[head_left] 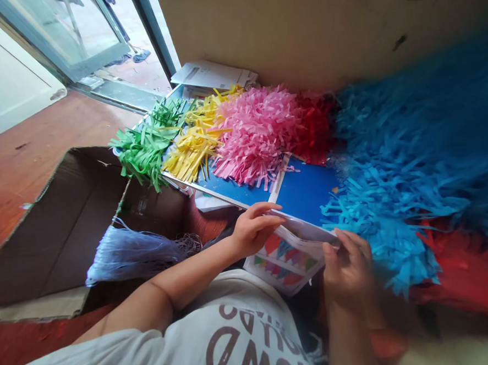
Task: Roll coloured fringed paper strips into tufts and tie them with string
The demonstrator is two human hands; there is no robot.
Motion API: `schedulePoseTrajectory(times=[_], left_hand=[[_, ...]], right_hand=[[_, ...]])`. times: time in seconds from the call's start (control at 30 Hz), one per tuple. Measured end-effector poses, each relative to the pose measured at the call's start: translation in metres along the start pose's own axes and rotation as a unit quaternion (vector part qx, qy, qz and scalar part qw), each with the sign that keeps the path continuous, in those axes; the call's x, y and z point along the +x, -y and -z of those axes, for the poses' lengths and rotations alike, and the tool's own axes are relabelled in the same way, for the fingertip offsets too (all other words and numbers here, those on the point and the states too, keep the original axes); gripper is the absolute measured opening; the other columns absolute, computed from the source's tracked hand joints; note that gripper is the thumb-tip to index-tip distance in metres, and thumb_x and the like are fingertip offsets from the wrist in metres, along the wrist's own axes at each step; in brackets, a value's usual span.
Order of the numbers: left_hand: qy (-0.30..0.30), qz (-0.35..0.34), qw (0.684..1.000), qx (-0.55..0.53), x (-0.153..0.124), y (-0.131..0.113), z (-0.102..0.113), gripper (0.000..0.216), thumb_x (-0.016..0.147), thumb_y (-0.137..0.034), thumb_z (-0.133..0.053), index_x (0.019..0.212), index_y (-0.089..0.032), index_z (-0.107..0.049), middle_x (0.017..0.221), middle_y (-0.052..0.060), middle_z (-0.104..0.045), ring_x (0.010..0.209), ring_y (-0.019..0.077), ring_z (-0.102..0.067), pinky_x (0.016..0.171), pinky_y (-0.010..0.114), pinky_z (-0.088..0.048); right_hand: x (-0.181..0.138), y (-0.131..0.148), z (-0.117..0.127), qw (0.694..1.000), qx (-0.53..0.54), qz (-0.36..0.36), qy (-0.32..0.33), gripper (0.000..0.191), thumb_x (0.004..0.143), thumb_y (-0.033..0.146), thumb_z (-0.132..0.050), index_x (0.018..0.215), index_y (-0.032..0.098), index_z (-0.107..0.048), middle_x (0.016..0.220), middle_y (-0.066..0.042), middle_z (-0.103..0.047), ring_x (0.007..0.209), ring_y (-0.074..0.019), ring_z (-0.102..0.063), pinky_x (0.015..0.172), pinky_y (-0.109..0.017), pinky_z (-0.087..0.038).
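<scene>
A clear plastic bag (288, 265) printed with colourful pennant flags hangs upright at the table's front edge, its mouth facing up. My left hand (257, 227) pinches the left corner of the bag's mouth between thumb and fingers. At the right corner, my right hand (350, 258) is closed on the rim, thumb towards me. The mouth gapes slightly between the two hands. Beyond them lies the blue tabletop (311, 192), bearing fringed paper bundles: green (153, 141), yellow (196, 147), pink (261, 129) and red (315, 126). What the bag holds is hard to make out.
Blue fringed paper (394, 212) is heaped to the right, above red paper (464, 268). On the left stands an open cardboard box (56, 227) with a bundle of white string (132, 254) over its side. Papers (212, 74) lie at the table's back, near a glass door (81, 32).
</scene>
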State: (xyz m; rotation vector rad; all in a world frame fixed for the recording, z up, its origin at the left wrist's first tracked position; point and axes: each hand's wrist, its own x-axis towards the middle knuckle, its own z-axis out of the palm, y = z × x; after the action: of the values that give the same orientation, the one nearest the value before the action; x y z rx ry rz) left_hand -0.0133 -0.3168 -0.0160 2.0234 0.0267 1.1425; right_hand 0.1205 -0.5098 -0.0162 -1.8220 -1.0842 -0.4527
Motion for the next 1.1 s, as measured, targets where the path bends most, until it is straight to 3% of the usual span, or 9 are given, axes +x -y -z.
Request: schedulePoseTrajectory(times=[0.23, 0.37, 0.43, 0.53, 0.77, 0.87, 1.0, 1.1], left_hand=[[0.008, 0.015, 0.999, 0.042, 0.005, -0.003, 0.003, 0.005, 0.091, -0.021, -0.064, 0.092, -0.018, -0.066, 0.105, 0.01, -0.072, 0.093, 0.0168, -0.07, 0.083, 0.029, -0.059], [-0.021, 0.0, 1.0, 0.02, 0.002, 0.003, 0.0, 0.03, 0.09, -0.023, -0.066, 0.119, -0.02, -0.059, 0.102, 0.009, -0.072, 0.095, 0.0173, -0.07, 0.082, 0.029, -0.058], [-0.002, -0.005, 1.0, 0.03, 0.003, 0.005, 0.001, 0.033, 0.091, -0.025, -0.066, 0.123, -0.021, -0.059, 0.102, 0.008, -0.071, 0.092, 0.0162, -0.069, 0.081, 0.028, -0.057], [0.028, -0.013, 0.999, 0.039, 0.006, 0.004, 0.003, 0.018, 0.091, -0.022, -0.065, 0.108, -0.021, -0.068, 0.099, 0.007, -0.069, 0.089, 0.0137, -0.068, 0.08, 0.024, -0.057], [-0.01, 0.021, 1.0, -0.005, 0.008, 0.001, 0.0, 0.018, 0.083, -0.03, -0.076, 0.096, -0.018, -0.072, 0.097, 0.008, -0.072, 0.088, 0.0153, -0.071, 0.081, 0.026, -0.059], [-0.026, 0.045, 0.998, -0.03, 0.008, -0.004, -0.003, 0.014, 0.084, -0.027, -0.075, 0.093, -0.017, -0.072, 0.093, 0.008, -0.072, 0.087, 0.015, -0.07, 0.08, 0.026, -0.058], [-0.036, 0.11, 0.991, -0.071, 0.01, -0.009, -0.004, 0.014, 0.085, -0.028, -0.074, 0.093, -0.017, -0.071, 0.087, 0.007, -0.072, 0.083, 0.0157, -0.068, 0.078, 0.028, -0.056], [-0.006, 0.179, 0.978, -0.108, 0.011, -0.01, -0.003, 0.026, 0.085, -0.036, -0.073, 0.099, -0.016, -0.069, 0.092, 0.008, -0.071, 0.085, 0.017, -0.067, 0.079, 0.029, -0.054]], right_hand=[[0.005, 0.002, -0.001, 1.0, 0.012, 0.012, 0.008, 0.021, 0.086, 0.015, -0.066, 0.106, 0.022, -0.067, 0.101, -0.007, -0.066, 0.092, -0.0204, -0.066, 0.078, -0.036, -0.057], [0.005, 0.0, -0.001, 0.999, 0.022, 0.023, 0.005, 0.025, 0.084, 0.011, -0.068, 0.106, 0.022, -0.067, 0.101, -0.005, -0.067, 0.092, -0.0193, -0.066, 0.079, -0.036, -0.057], [0.006, 0.0, 0.0, 0.999, 0.027, 0.03, 0.004, 0.024, 0.083, 0.01, -0.069, 0.104, 0.022, -0.068, 0.1, -0.005, -0.066, 0.091, -0.019, -0.067, 0.079, -0.036, -0.057], [0.006, 0.0, 0.001, 0.999, 0.031, 0.036, 0.003, 0.019, 0.083, 0.01, -0.069, 0.099, 0.022, -0.068, 0.098, -0.005, -0.066, 0.088, -0.0185, -0.067, 0.075, -0.036, -0.058], [0.006, 0.004, 0.0, 0.999, 0.038, -0.004, 0.005, 0.001, 0.086, 0.02, -0.069, 0.087, 0.02, -0.069, 0.093, -0.006, -0.069, 0.084, -0.0202, -0.068, 0.073, -0.039, -0.059], [0.009, 0.005, 0.0, 0.997, 0.057, -0.049, 0.005, 0.006, 0.085, 0.021, -0.07, 0.091, 0.02, -0.072, 0.091, -0.005, -0.068, 0.083, -0.0191, -0.067, 0.071, -0.035, -0.058], [0.019, 0.005, 0.008, 0.982, 0.102, -0.14, 0.078, 0.023, 0.087, 0.03, -0.068, 0.107, 0.021, -0.074, 0.1, -0.008, -0.069, 0.09, -0.0215, -0.067, 0.073, -0.035, -0.057], [0.031, 0.007, 0.016, 0.97, 0.105, -0.125, 0.178, 0.018, 0.089, 0.031, -0.064, 0.1, 0.025, -0.078, 0.102, -0.006, -0.073, 0.094, -0.0225, -0.069, 0.081, -0.037, -0.058]])
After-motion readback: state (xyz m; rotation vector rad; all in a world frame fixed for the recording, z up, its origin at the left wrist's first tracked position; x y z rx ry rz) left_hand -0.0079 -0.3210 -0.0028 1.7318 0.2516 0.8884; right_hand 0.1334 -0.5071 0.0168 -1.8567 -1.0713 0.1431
